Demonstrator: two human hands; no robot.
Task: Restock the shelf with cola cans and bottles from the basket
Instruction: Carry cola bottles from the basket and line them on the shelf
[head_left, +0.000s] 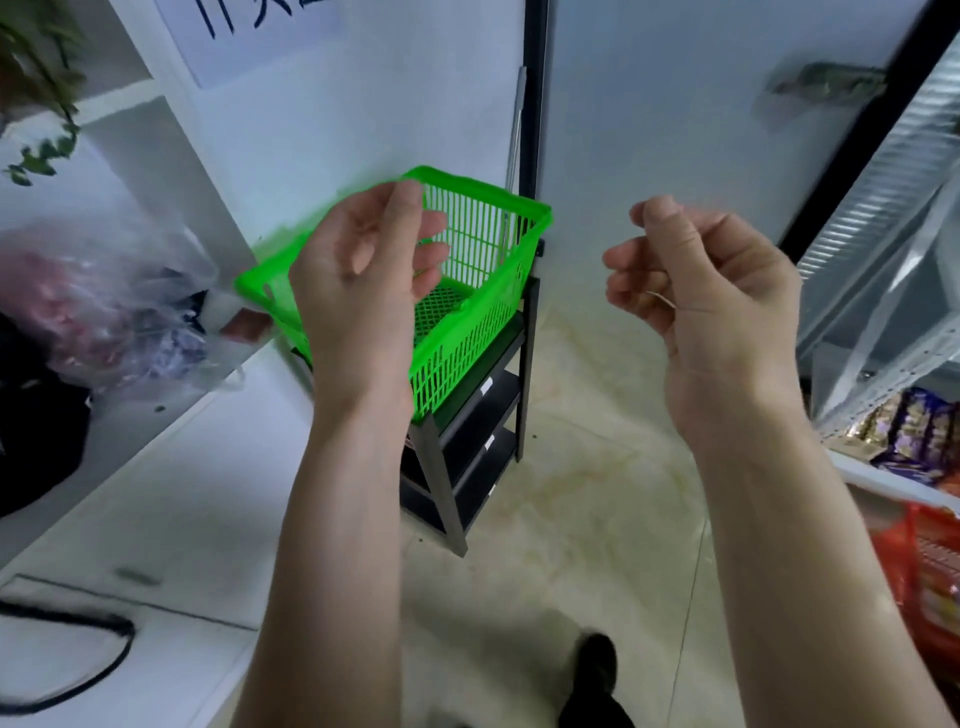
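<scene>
The green basket (467, 270) is sitting on the top tier of a small dark rack (467, 441), tilted a little toward the camera, probably so that a person standing over it can reach in easily. What shows of its mesh floor is bare: no cola cans or bottles are visible inside, so my guess is that the restocking is at or near its end, though the near part of the interior is hidden behind the left hand.

The left hand (358, 270) is hanging in front of the basket, palm turned inward, fingers loosely curled and holding nothing; whether it is touching the basket's rim I cannot tell, since the view only shows it overlapping. The right hand (701, 291) is floating to the right of the basket, well apart from it, fingers curled in toward the palm with the thumb up. It too seems to be holding nothing, though the frame is blurred there.

Further right of the basket, a metal shelf (883, 270) is rising along the edge of the view, with packaged snacks (914, 441) lying on a lower level and a red basket (930, 561) below those. No cola is visible on the part of it in view. To the left of the green basket, a clear plastic bag (104, 301) of goods is resting on a white counter (156, 493).
</scene>
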